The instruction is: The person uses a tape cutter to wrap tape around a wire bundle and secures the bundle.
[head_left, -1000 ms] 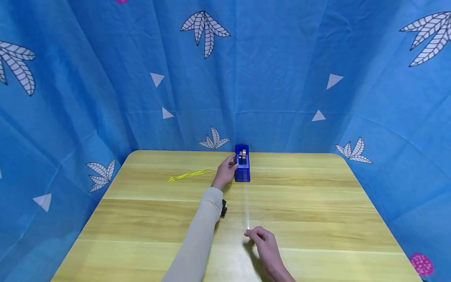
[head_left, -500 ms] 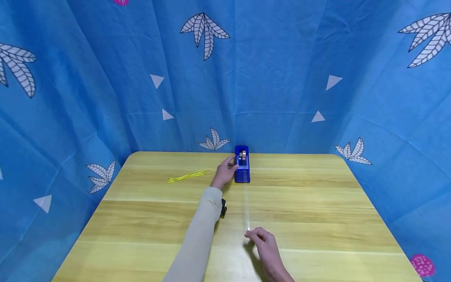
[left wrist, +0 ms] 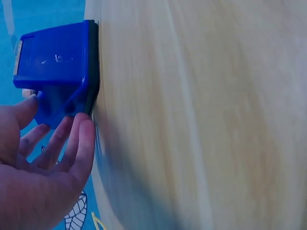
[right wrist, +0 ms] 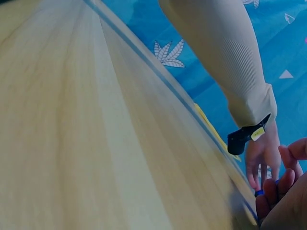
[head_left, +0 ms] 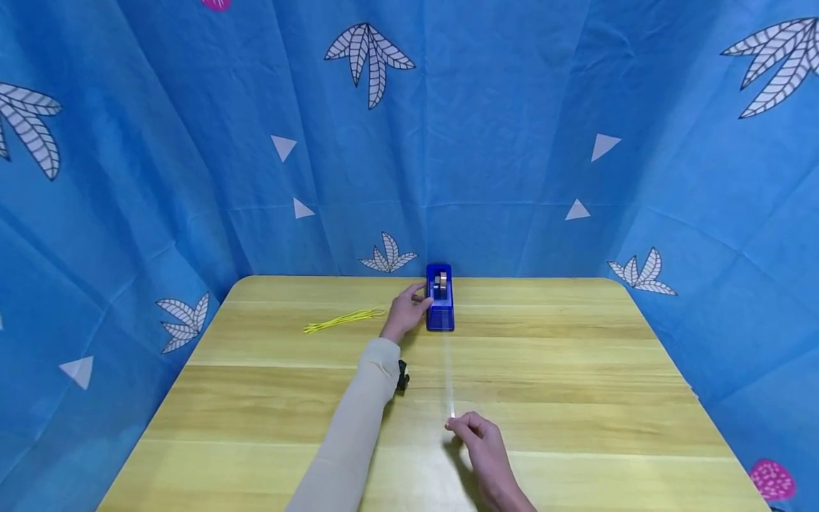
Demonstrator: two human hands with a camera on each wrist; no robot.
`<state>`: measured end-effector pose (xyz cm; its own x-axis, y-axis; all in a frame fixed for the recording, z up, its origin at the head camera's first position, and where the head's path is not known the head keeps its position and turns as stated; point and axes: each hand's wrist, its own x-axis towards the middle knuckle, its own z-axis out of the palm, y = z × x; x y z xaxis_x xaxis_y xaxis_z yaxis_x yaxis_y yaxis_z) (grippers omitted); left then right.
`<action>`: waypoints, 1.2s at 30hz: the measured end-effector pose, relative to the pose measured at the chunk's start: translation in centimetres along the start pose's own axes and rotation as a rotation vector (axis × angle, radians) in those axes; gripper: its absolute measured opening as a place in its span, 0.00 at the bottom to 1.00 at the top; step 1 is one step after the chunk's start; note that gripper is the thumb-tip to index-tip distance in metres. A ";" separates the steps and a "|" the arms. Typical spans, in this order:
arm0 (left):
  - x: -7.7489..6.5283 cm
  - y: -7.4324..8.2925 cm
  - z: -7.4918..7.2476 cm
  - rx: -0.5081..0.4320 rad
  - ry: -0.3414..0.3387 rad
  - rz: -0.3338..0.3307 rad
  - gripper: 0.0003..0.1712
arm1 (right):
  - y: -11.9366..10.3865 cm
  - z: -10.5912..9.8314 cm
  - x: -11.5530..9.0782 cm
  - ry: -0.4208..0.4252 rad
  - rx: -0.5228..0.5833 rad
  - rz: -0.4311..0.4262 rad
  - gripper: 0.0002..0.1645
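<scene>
A blue tape dispenser (head_left: 440,318) with a roll of clear tape (head_left: 443,281) stands at the table's far edge. Against its left side lies my left hand (head_left: 404,313); in the left wrist view the fingers of that hand (left wrist: 48,177) look nearly straight, fingertips at the blue side and base, thumb by the upper edge. A strip of clear tape (head_left: 448,370) runs taut from the dispenser toward me. Its free end is pinched between thumb and index finger of my right hand (head_left: 483,451), held above the table. That pinch is partly cut off in the right wrist view.
Left of the dispenser, a bundle of yellow cord (head_left: 343,320) lies on the wooden table (head_left: 576,398). A blue patterned curtain (head_left: 512,142) hangs right behind the table's far edge. My left forearm crosses the table, with a black device (head_left: 402,377) at the wrist.
Both hands stay nearly where they were, the left on the dispenser, the right pinching the tape end. My left forearm and wrist have shifted slightly to the left.
</scene>
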<state>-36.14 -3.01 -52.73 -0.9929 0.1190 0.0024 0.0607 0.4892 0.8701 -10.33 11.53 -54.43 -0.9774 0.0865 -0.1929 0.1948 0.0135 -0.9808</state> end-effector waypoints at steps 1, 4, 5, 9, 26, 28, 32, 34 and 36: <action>0.0 0.0 -0.2 0.012 0.005 0.003 0.29 | 0.0 0.0 0.0 -0.002 0.002 -0.002 0.12; -0.2 -0.1 -1.2 0.045 0.018 0.011 0.29 | 0.0 0.1 0.1 -0.006 0.004 -0.004 0.12; -0.2 -0.2 -1.5 0.046 0.021 0.011 0.29 | -0.1 0.1 0.1 -0.006 0.005 0.000 0.12; -0.4 -0.6 -3.3 0.059 0.039 0.015 0.29 | 0.0 0.3 0.0 -0.006 0.010 0.003 0.10; -2.6 -3.8 -12.3 0.067 0.082 0.060 0.27 | 0.0 0.0 0.1 -0.002 -0.003 -0.009 0.11; -3.1 -4.6 -13.3 0.069 0.079 0.056 0.27 | 0.0 0.0 0.0 0.000 -0.006 -0.011 0.11; -4.2 -6.1 -14.9 0.084 0.067 0.039 0.28 | 0.0 0.0 0.0 0.005 -0.008 -0.006 0.11; -4.7 -6.8 -15.6 0.106 0.058 0.036 0.28 | 0.0 0.0 0.0 0.006 -0.005 -0.005 0.11; -5.1 -7.4 -16.1 0.126 0.052 0.030 0.28 | 0.0 -0.1 0.0 0.005 -0.002 -0.003 0.12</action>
<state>-33.22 -21.12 -51.22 -0.9942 0.0919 0.0557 0.0995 0.5914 0.8002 -10.31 11.64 -54.47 -0.9775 0.0914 -0.1901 0.1923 0.0158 -0.9812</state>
